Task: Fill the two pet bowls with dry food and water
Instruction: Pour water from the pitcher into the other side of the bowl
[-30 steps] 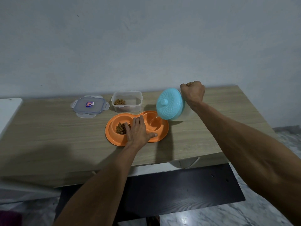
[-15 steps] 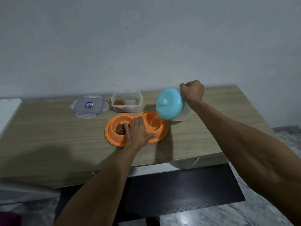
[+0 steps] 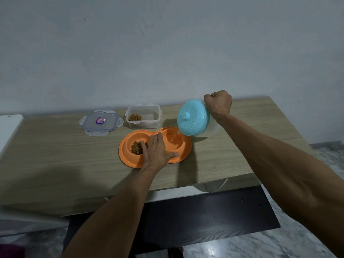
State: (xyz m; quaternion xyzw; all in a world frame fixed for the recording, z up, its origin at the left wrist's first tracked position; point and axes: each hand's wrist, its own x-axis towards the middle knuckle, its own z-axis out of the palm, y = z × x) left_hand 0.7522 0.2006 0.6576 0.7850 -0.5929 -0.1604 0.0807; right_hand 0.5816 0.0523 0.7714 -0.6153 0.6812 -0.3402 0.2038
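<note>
An orange double pet bowl (image 3: 183, 157) lies on the wooden table (image 3: 55, 155). Its left well holds brown dry food (image 3: 135, 147); its right well (image 3: 174, 140) has water in it. My left hand (image 3: 156, 151) lies flat on the bowl's middle, fingers spread. My right hand (image 3: 218, 105) is a fist around the handle of a clear jug with a teal lid (image 3: 192, 119). The jug is tipped to the left with its spout over the right well, and a thin stream of water runs in.
Behind the bowl stands a clear plastic food box (image 3: 143, 118) with a little kibble left inside. Its lid (image 3: 101, 121) lies flat to the left. A white surface (image 3: 7, 127) adjoins the table's left end. The wall is just behind.
The jug has tipped slightly further over the right well. My left hand stays on the bowl.
</note>
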